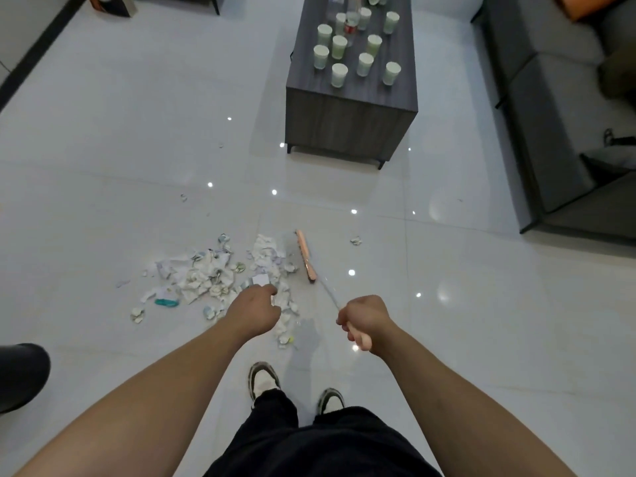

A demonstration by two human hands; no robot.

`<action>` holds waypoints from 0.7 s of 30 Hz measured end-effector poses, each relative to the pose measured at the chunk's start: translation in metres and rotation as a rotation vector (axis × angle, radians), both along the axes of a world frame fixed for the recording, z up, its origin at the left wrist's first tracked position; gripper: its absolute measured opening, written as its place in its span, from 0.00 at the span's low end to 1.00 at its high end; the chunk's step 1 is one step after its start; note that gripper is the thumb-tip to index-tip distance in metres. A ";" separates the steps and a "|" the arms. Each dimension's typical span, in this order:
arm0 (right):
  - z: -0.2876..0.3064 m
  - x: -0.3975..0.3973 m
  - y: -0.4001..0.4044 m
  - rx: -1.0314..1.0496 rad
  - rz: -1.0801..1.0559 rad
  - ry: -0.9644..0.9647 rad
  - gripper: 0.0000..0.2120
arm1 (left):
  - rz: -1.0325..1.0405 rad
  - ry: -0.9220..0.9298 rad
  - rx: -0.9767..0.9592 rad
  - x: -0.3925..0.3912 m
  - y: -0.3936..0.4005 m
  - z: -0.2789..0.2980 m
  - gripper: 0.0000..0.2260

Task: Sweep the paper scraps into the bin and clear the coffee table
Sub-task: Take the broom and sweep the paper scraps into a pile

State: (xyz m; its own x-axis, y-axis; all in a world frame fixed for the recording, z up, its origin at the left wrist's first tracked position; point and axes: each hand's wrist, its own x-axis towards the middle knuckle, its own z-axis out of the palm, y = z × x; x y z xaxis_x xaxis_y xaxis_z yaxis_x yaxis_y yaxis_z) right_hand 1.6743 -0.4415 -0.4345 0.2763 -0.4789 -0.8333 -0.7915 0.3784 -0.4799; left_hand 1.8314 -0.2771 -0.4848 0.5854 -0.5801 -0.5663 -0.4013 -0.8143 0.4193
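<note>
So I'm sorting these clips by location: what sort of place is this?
Probably a living room or office lounge: a low grey coffee table covered in paper cups, a grey sofa beside it, and glossy white floor tiles.

Open floor [120, 132] left of the coffee table [351, 122]; sofa [550, 98] crowds its right.

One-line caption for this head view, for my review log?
Right hand grips a broom beside the paper scraps; paper cups crowd the coffee table.

Right grip [361, 321] fisted — left grip [256, 309] loosely curled, both outstretched.
</note>
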 end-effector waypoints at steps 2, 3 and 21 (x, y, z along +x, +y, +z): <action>-0.003 0.006 -0.014 -0.049 -0.001 0.012 0.08 | 0.009 -0.001 -0.010 0.009 -0.009 0.000 0.22; -0.005 0.009 -0.023 -0.073 -0.006 0.019 0.09 | 0.012 -0.005 -0.011 0.013 -0.013 0.000 0.22; -0.058 0.082 -0.200 0.007 0.264 0.087 0.11 | 0.404 0.011 0.094 0.012 -0.126 -0.009 0.22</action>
